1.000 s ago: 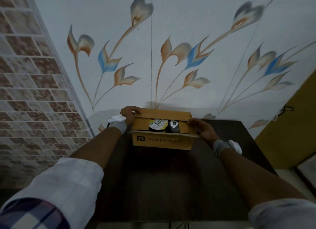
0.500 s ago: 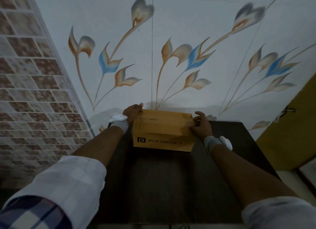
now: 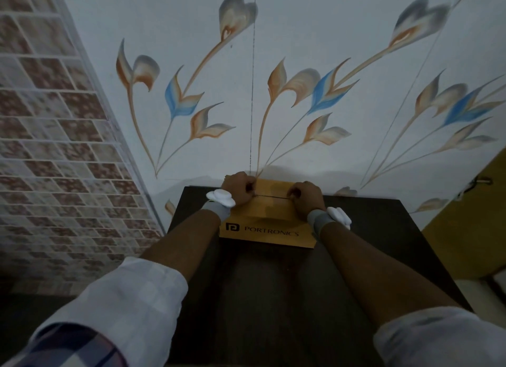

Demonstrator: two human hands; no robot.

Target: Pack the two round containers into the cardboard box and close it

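The cardboard box [image 3: 269, 216] sits at the far edge of the dark wooden table [image 3: 273, 284], at about 12 o'clock from the person, close to the flower-patterned wall [image 3: 301, 65]. Its top flaps are folded down and meet along a thin dark seam running left to right, so the two round containers cannot be seen at all. The near face carries a logo and the word PORTRONICS, partly covered at both ends by the forearms. The left hand [image 3: 237, 189] rests at the seam's 9 o'clock end and the right hand [image 3: 308, 198] at its 3 o'clock end, both curled with fingers bent onto the flaps, pressing on the lid; whether any fingertip is tucked under a flap cannot be made out. Each wrist wears a grey band with a white device [image 3: 220, 197]. Rolled white sleeves [image 3: 123, 312] fill the lower corners, cut off by the frame. A brick-patterned wall [image 3: 54, 147] runs at 9 o'clock, blurred.
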